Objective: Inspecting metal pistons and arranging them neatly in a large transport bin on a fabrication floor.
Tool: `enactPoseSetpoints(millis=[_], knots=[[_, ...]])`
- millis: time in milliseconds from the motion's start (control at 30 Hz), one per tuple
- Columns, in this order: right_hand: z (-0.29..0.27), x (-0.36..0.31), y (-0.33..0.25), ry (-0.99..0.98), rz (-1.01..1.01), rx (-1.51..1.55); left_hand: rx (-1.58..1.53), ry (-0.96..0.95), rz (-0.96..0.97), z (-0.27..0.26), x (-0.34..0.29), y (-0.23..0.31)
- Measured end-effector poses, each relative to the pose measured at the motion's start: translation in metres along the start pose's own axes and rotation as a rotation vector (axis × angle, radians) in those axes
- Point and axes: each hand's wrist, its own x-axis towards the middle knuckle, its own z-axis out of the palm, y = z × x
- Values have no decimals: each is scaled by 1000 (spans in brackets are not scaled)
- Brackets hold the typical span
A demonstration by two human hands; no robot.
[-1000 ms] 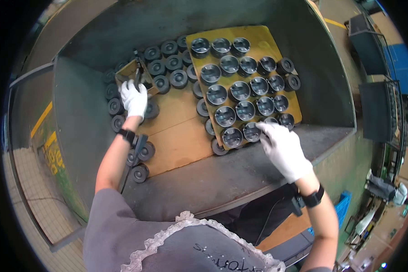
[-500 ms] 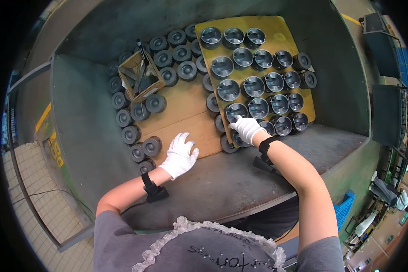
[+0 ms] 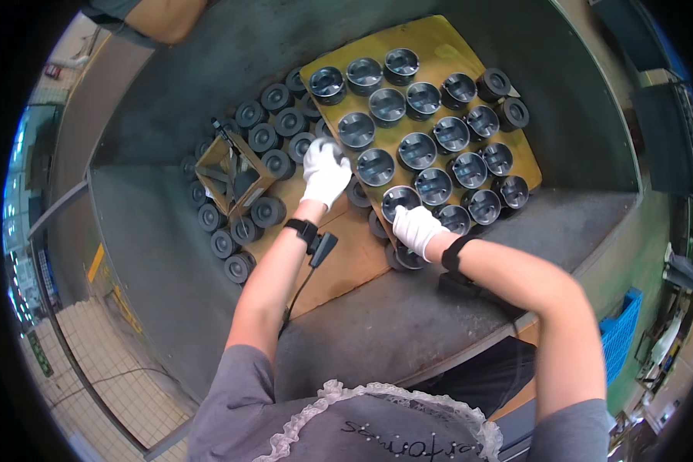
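My white-gloved left hand (image 3: pixel 325 175) reaches forward to the left edge of the yellow board (image 3: pixel 439 46), its fingers around a grey piston (image 3: pixel 333 148) that is partly hidden and blurred. My right hand (image 3: pixel 417 229), also gloved in white, grips the rim of a piston (image 3: pixel 400 202) at the board's near left, the thumb side over its hollow. That piston shows its open side up. Several more metal pistons (image 3: pixel 416 150) stand hollow side up in rows across the board.
Several pistons (image 3: pixel 262 138) stand crown up on the lower brown board (image 3: pixel 339 254). Among them sits a small wooden box (image 3: pixel 248 202) with tools. Grey metal walls (image 3: pixel 585 138) enclose the bench at the back and sides. Another person's arm (image 3: pixel 162 17) shows at the upper left.
My left hand has moved forward and right, from above the lower board to the piston beside the yellow board. My right hand stays at its piston. The view has shifted; another person's arm has appeared.
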Motion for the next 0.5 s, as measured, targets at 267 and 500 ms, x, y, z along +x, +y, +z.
enactPoseSetpoints(millis=[267, 500], knots=[[-257, -114, -42, 230, 281, 247, 309, -368, 233, 21, 40, 52], [-313, -315, -108, 730, 617, 271, 806, -280, 545, 37, 119, -36]])
